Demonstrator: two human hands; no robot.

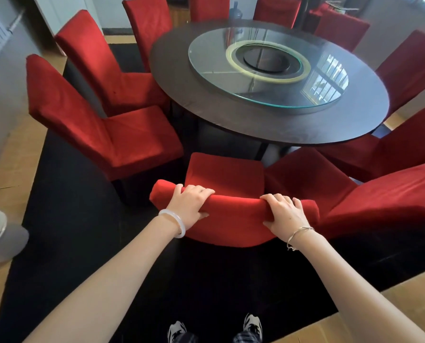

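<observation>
Both hands grip the top of a red chair at the round dark desk: left hand and right hand curl over its backrest. Black carpet underfoot, red chairs all around.

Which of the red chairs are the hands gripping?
The nearest red chair, directly before the person: left hand and right hand grip its backrest top. Other chairs stand untouched.

Both hands grip the top of a red chair, left hand and right hand apart. The chair faces the round desk.
</observation>
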